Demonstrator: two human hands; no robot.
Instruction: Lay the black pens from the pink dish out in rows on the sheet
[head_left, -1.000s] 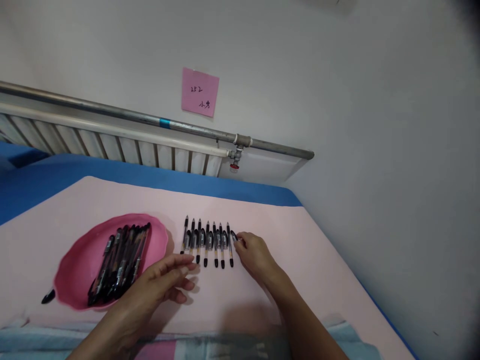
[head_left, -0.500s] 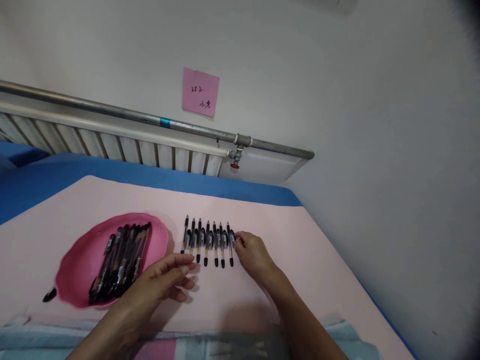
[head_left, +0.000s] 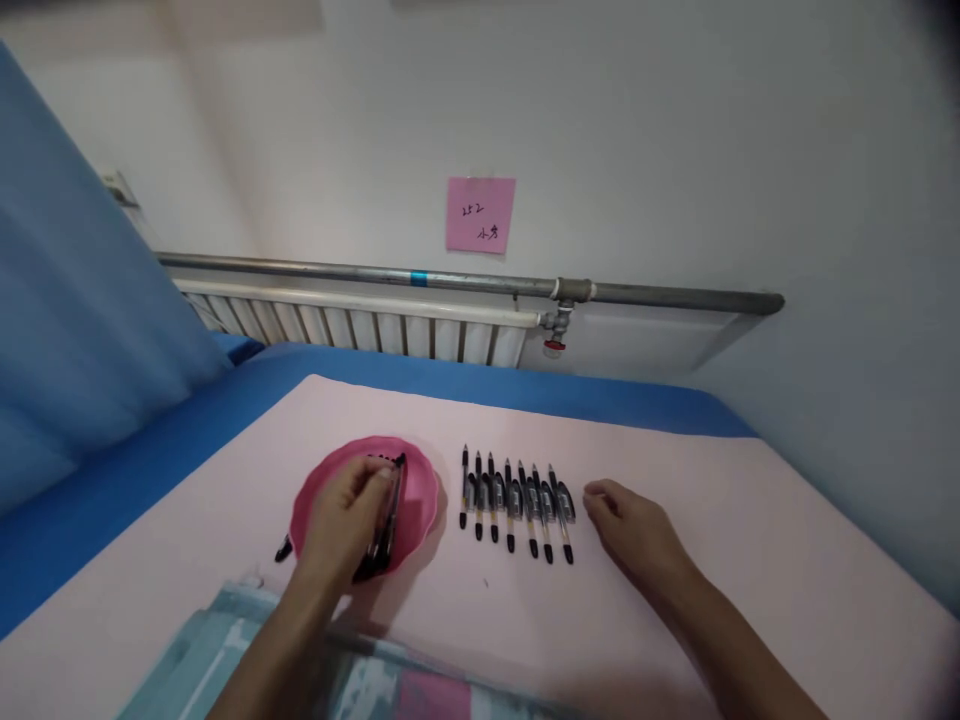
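Observation:
My left hand (head_left: 349, 510) is over the pink bowl (head_left: 420, 500), its thumb and fingers pinched together at the upper ends of the black pens (head_left: 390, 520) inside. It covers most of that pile, and how many pens it touches is hidden. To the right, uncapped pens (head_left: 511, 505) lie side by side in a row, tips pointing away from me. Black caps with clear clips (head_left: 531, 498) lie among them. My right hand (head_left: 634, 525) rests just right of the last cap (head_left: 565, 502), apart from it, with fingers curled closed and nothing visible in them.
Pink sheeting (head_left: 600, 640) covers the blue-edged surface (head_left: 480, 376). A black piece (head_left: 283, 548) sticks out left of the bowl. A patterned cloth (head_left: 217, 640) lies at the near edge. Behind are a radiator (head_left: 360, 325), a pipe (head_left: 660, 297), a pink note (head_left: 480, 215) and a blue curtain (head_left: 82, 300).
My left hand has moved from beside the row into the bowl and closed at the pens. My right hand has drawn slightly away from the last cap. The view has turned left.

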